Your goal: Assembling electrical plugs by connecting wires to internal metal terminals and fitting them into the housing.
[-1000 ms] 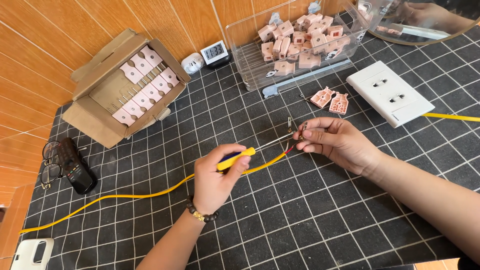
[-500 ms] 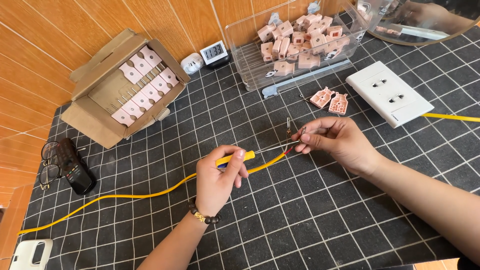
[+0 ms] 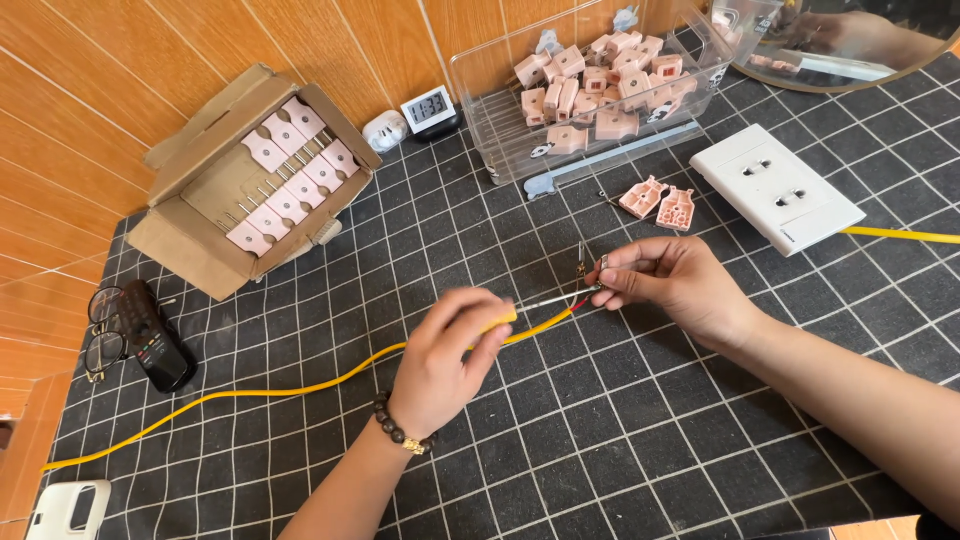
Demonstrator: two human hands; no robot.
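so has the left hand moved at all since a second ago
Barely. The left hand keeps gripping the yellow screwdriver, in the same spot relative to the cardboard box.

Left hand (image 3: 445, 355) shifted slightly along yellow screwdriver (image 3: 505, 320); its handle now mostly covered.

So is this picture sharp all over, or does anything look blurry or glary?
Head view: even, soft light with only faint shadows under the hands. The left hand is slightly motion-blurred at the fingers around the yellow screwdriver, while the right hand, the yellow cable and the clear plastic box are sharp. The box walls show mild reflections. Straight grid lines bend a little toward the edges.
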